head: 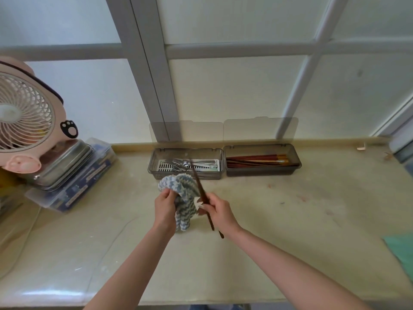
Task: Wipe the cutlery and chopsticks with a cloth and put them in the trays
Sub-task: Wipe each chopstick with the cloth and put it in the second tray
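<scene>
Nearest the camera, two bare forearms reach in over a pale, scuffed counter [279, 231]. The right hand [218, 212] is closed around a pair of dark brown chopsticks [202, 194], pinching them near the middle; the thin sticks slant from below the hand up and to the left, their far ends blurred over the left tray. Just beside it, the left hand [165, 206] grips a bunched cloth [183, 198], a soft knit with blue-grey and white zigzag stripes, which hangs in folds and touches the chopsticks above the right hand's fingers. A small white tag shows on the cloth; no writing on it can be read.

Beyond the hands, two smoky translucent plastic trays sit side by side against the window sill, lids hinged upright. The left tray [154, 168] holds steel forks and other cutlery [190, 164] on a slotted white insert. The right tray [297, 166] holds reddish chopsticks with yellow bands, lying lengthwise.

Far left, a pink fan [26, 113] with a paw sticker stands on a metal box over a plastic case whose print is illegible.
</scene>
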Demonstrator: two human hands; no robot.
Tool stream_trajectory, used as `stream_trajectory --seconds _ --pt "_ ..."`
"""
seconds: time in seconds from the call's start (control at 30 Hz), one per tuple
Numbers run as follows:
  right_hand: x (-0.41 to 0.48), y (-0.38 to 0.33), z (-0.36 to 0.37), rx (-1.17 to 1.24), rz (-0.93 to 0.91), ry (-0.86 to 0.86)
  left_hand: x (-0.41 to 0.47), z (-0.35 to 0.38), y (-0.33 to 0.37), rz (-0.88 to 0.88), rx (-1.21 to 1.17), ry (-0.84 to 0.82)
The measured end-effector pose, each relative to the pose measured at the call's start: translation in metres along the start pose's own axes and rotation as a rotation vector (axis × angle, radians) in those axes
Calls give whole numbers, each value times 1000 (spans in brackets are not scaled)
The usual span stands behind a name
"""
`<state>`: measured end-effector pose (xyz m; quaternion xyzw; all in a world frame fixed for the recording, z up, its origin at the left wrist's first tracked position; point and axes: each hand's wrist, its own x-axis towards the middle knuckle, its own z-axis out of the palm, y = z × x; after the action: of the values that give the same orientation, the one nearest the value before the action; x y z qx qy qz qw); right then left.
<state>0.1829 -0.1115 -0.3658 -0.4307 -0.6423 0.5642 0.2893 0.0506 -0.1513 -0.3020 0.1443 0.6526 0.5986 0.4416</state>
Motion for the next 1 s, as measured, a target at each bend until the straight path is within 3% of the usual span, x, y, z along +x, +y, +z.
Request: stream_trajectory --seconds 0.17,0.37,0.6,0.77,1.0 --pt "-3 -31 11 212 136 -246 6 14 5 30 66 -114" --pt "-12 -27 -6 352 322 -538 28 10 24 -10 -63 -20" --pt "-9 -21 -21 373 339 -498 54 -4 46 -4 -161 85" --pt "-9 -24 -16 642 367 -381 50 5 40 11 -66 112" --pt "-7 -25 -1 559 433 -364 41 16 40 22 -43 75"
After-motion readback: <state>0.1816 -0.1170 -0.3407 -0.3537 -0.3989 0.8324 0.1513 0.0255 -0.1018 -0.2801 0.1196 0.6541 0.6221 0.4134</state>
